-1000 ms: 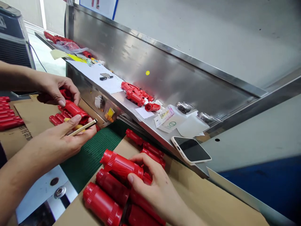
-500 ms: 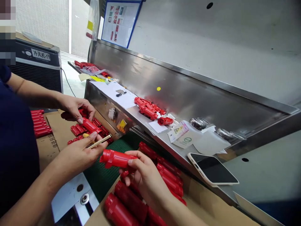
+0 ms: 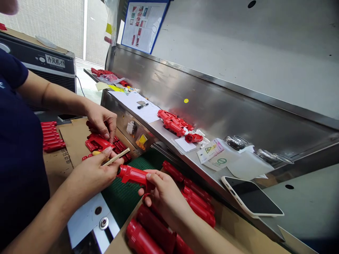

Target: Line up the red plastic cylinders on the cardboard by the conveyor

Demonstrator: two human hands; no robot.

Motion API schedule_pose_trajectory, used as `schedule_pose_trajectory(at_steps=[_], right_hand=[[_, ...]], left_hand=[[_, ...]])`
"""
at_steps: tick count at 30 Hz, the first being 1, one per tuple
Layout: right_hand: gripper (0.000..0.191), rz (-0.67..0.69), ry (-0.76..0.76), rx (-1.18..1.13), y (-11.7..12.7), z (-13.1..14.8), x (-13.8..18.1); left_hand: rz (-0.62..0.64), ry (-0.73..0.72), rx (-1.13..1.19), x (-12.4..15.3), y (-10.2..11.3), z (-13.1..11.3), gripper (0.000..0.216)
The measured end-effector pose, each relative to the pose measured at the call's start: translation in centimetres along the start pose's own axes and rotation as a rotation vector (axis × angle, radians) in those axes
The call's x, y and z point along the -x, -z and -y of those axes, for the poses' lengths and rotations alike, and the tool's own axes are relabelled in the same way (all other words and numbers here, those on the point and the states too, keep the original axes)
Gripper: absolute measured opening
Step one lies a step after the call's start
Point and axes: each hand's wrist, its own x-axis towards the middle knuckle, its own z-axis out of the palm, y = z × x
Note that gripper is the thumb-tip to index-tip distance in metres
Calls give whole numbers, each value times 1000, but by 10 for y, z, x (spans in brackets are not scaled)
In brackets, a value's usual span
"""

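At the far left stands a dark machine (image 3: 50, 65), and below it a row of red parts (image 3: 51, 135) lies on a sheet of cardboard (image 3: 72, 141). A co-worker's hand (image 3: 102, 120) comes from the left and presses its fingers on a heap of small red parts (image 3: 106, 143) on that cardboard. Just in front of it, the left hand (image 3: 92, 173) is closed around a thin tan stick (image 3: 116, 157), pinched between thumb and forefinger, and the stick points to the right and a little up. The right hand (image 3: 161, 192) holds a red tube (image 3: 134, 174) with thumb and fingers around its right end; the ribbed left end of the tube is touching the left hand. The tube is in the air above a green mat (image 3: 124, 192). Under the right hand, more red tubes (image 3: 150, 229) lie side by side on a cardboard board (image 3: 233, 229), and another row of tubes (image 3: 196, 195) lies behind the hand. On the steel shelf (image 3: 169, 135) to the right are a pile of red pieces (image 3: 173, 123), paper labels (image 3: 213, 155) and two metal caps (image 3: 235, 141). A phone (image 3: 251, 199) rests at the shelf's edge, screen up.
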Motion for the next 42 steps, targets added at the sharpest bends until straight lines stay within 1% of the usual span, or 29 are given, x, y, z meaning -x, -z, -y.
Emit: schedule_pose_trajectory(at_steps=[3,6,10,13,16,20,24,28,36,38,42], right_hand=[[27,-21,-4,29,0,1,-4],[21,-32,20,52,-1,4,-10],[17,14,57,76,-1,10,-20],[17,54,71,84,-1,14,-21],[21,47,78,76,-2,17,-18],[25,41,84,59,-4,18,-15],[26,33,73,44,-4,17,-12],[24,39,61,31,-4,18,-9],[25,47,64,2,-2,19,-8],[24,44,62,-3,1,20,-8],[17,13,63,-26,9,25,-11]], left_hand=[[72,-71,-115,-3,4,1,32],[117,-123,-222,-8,12,4,34],[143,-146,-308,-9,19,8,34],[136,-141,-317,-6,19,10,35],[105,-130,-305,-4,16,12,34],[30,-108,-294,-2,14,14,33],[15,-83,-266,-1,13,15,33],[4,-102,-268,-2,13,15,32],[-63,-144,-294,-4,9,16,30],[-55,-158,-308,-7,11,16,30],[12,-162,-310,-12,18,15,32]])
